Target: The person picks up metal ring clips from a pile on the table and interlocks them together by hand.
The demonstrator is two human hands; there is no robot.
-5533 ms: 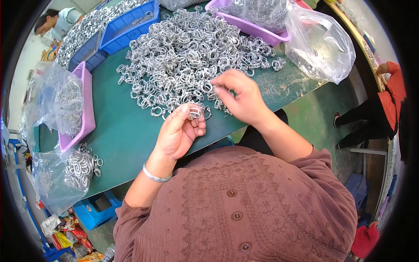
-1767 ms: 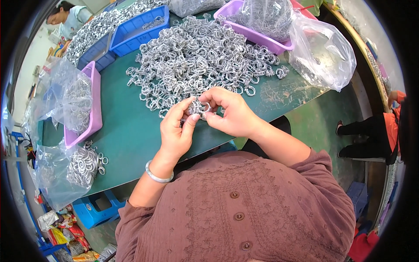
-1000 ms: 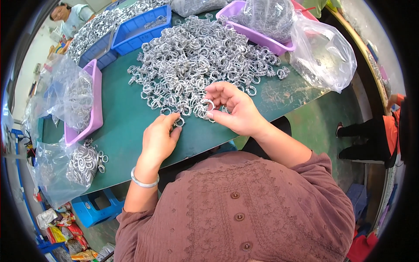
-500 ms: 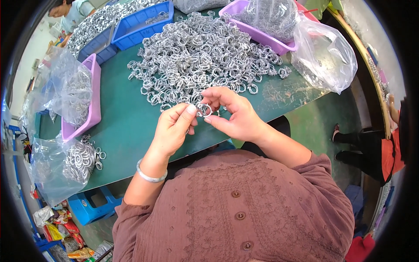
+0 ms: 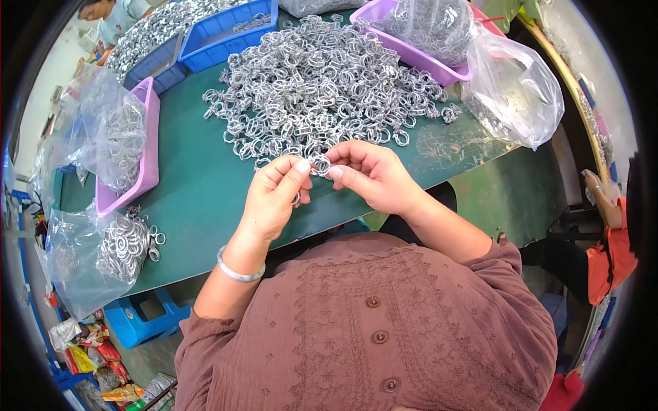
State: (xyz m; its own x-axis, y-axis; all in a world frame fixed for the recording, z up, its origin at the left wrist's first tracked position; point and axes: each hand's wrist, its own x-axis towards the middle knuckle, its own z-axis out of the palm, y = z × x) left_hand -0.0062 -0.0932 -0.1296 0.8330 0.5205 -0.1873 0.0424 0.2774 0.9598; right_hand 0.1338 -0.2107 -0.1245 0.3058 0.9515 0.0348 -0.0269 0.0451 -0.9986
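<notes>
Between my two hands, just above the near edge of the pile, is a small silver metal ring clamp. My left hand pinches it between thumb and fingers from the left. Another ring shows under the curled fingers of that hand. My right hand grips the clamp from the right with thumb and fingertips. Beyond the hands a large heap of similar silver ring clamps covers the middle of the green table. Fine details of the held clamp are too small to tell.
At the left stand a pink basket with a plastic bag of parts and another clear bag of rings. Blue trays and a purple basket line the back. A clear bag lies right. People are at far left and right.
My right fingers have closed in on the clamp, and its ring now sits more tightly between both hands. The person at the right has shifted, with an arm now showing.
</notes>
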